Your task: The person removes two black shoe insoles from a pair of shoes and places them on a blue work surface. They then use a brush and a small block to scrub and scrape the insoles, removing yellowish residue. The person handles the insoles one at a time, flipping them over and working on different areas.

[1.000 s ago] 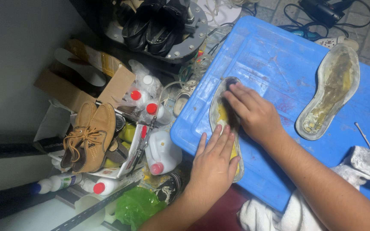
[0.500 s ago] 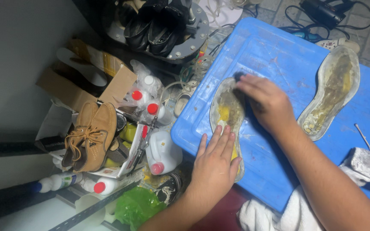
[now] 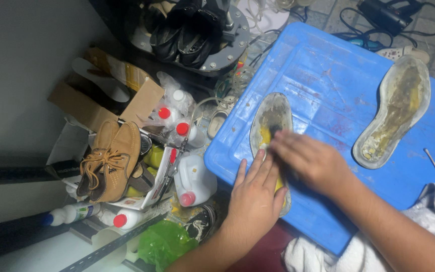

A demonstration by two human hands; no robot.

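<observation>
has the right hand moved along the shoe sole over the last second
Yes. The right hand slid up toward the toe end of the shoe sole, then back down toward the left hand, which pins the sole's heel end on the blue lid.

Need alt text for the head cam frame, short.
A person's left hand presses flat on a worn shoe sole lying on a blue plastic lid while the right hand, blurred, rubs its middle. A second sole lies further along the lid; tan lace-up shoes and red-capped white bottles clutter the floor beside it.
</observation>
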